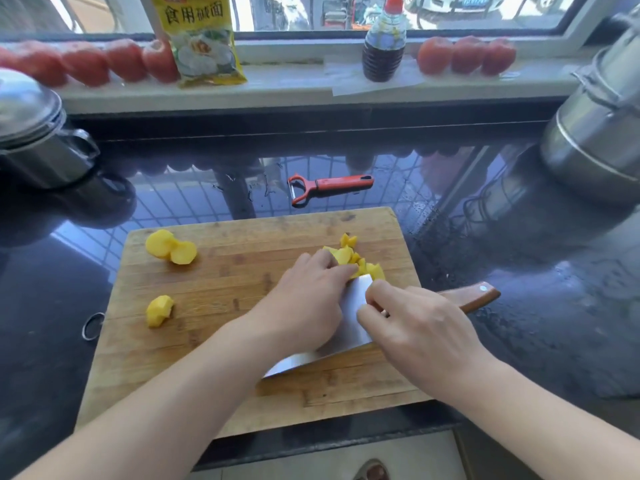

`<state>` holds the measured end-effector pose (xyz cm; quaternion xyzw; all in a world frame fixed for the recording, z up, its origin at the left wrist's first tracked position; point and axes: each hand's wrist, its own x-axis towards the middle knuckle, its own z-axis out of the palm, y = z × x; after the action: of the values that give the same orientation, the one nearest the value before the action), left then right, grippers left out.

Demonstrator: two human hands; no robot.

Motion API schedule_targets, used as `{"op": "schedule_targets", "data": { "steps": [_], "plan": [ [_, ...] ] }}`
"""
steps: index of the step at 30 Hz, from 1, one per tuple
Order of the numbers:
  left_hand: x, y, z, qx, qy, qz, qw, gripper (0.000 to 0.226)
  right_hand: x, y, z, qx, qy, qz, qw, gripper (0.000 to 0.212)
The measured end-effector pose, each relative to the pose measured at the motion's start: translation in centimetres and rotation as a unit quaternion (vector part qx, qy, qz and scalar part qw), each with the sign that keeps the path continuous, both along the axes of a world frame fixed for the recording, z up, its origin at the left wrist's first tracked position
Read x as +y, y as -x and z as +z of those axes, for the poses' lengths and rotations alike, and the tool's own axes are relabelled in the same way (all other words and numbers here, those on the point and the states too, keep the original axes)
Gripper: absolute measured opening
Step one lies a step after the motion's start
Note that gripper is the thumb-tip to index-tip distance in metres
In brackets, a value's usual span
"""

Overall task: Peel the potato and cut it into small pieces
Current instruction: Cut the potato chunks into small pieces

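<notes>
A wooden cutting board (221,341) lies on the dark counter. My right hand (422,327) grips a cleaver (356,327) by its wooden handle (474,296), blade down on the board. My left hand (308,296) presses on a piece of peeled yellow potato (343,256) right beside the blade. Small cut potato pieces (367,265) are piled just beyond the blade. Two larger peeled chunks (171,247) lie at the board's far left, and another chunk (159,310) sits near its left edge.
A red peeler (329,187) lies on the wet counter behind the board. Steel pots stand at the left (38,140) and right (595,133). On the windowsill are tomatoes (465,55), a yellow packet (204,39) and a dark sauce bottle (384,50).
</notes>
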<state>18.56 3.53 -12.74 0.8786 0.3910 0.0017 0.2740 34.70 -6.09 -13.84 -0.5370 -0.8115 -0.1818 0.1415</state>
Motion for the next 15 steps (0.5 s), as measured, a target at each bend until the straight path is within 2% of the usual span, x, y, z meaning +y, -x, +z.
{"op": "schedule_targets", "data": {
  "steps": [3,5,8,11,13,15],
  "plan": [
    [0.7,1.0,0.5,-0.132,-0.007,0.126,0.983,0.059,-0.3,-0.3,0.2,-0.003,0.028,-0.007,1.000,0.027],
    [0.4,2.8,1.2,-0.181,0.022,0.189,0.965,0.050,-0.5,-0.6,0.2,0.002,0.041,-0.018,0.999,0.028],
    [-0.5,4.7,1.4,-0.121,0.112,0.169,0.972,0.053,-0.9,-0.6,0.4,0.006,0.051,-0.037,0.998,0.028],
    [-0.5,3.9,0.8,-0.053,0.081,0.077,0.992,0.061,-1.3,-0.4,0.8,0.003,0.056,-0.060,0.997,0.028],
    [0.2,3.2,1.3,-0.101,0.030,0.124,0.987,0.060,-1.8,-0.3,1.0,0.013,0.075,-0.078,0.994,0.030],
    [1.1,4.0,2.8,-0.188,0.029,0.235,0.953,0.051,-2.6,-0.5,1.3,0.053,0.104,-0.096,0.989,0.031]
  ]
}}
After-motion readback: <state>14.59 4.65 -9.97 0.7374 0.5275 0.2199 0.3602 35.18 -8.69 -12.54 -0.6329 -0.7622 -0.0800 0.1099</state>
